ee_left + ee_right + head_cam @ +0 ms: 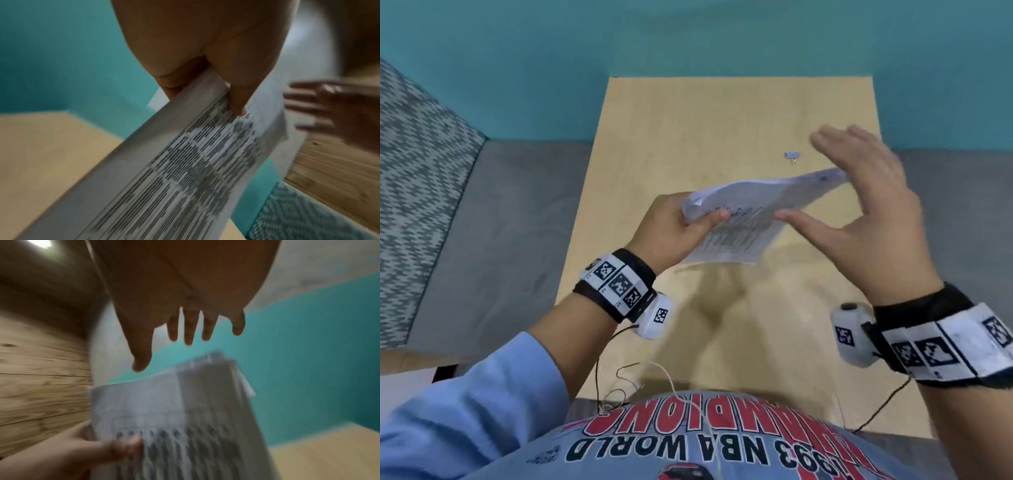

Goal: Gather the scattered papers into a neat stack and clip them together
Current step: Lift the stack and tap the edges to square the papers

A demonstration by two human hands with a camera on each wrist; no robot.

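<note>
A stack of printed white papers (743, 216) is held in the air above the light wooden table (688, 120). My left hand (681, 226) pinches the stack's left edge, thumb on top; the left wrist view shows the thumb (236, 97) pressed on the printed sheet (185, 162). My right hand (859, 192) is spread with straight fingers just right of the stack, near its far edge, holding nothing. In the right wrist view the papers (174, 410) hang below the spread right fingers (191, 331). A small binder clip (791, 156) lies on the table beyond the papers.
A grey sofa seat (493, 222) flanks the table on both sides, with a patterned cushion (410, 178) at the left. A teal wall (688, 41) rises behind the table. Thin cables (633, 387) trail near the table's front edge.
</note>
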